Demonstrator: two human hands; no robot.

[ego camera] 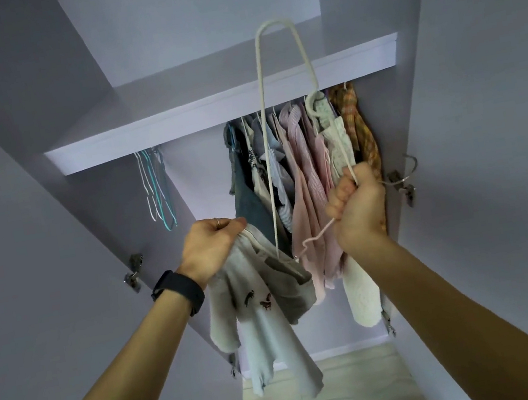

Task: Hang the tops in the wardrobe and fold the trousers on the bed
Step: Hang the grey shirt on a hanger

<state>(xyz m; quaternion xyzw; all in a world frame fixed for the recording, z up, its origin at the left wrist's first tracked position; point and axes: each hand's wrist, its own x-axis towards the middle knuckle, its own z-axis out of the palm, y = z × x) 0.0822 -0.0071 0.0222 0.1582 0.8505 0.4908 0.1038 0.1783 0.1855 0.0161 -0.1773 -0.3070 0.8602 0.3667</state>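
Inside an open pale-lilac wardrobe, at centre-left of the frame, a cluster of empty hangers in white and teal dangles below the shelf; they overlap too closely for a firm count. Lower down, a person's left hand, wearing one ring and one black wristband, has its fingers curled tight on the neckline of the single top in play. The top is a pale grey-blue knit with a white-trimmed collar and three small dark animal figures across the chest. It hangs limp and crumpled at lower centre, its sleeves and hem trailing down in front of the wardrobe opening above the light wooden floor.

One white wire hanger loops high up the middle of the frame, past the shelf edge, and its lower end reaches the top's neck opening. The right hand, right of centre, is clenched in a fist round the hanger's wire, with the wire showing above and below the fingers.

Behind both hands, a row of hung garments fills the right half of the rail: blue-grey, patterned, pink striped, plain pink, white floral and mustard check at the far right, packed too closely to count exactly. Four metal door hinges show, two on each side of the opening.
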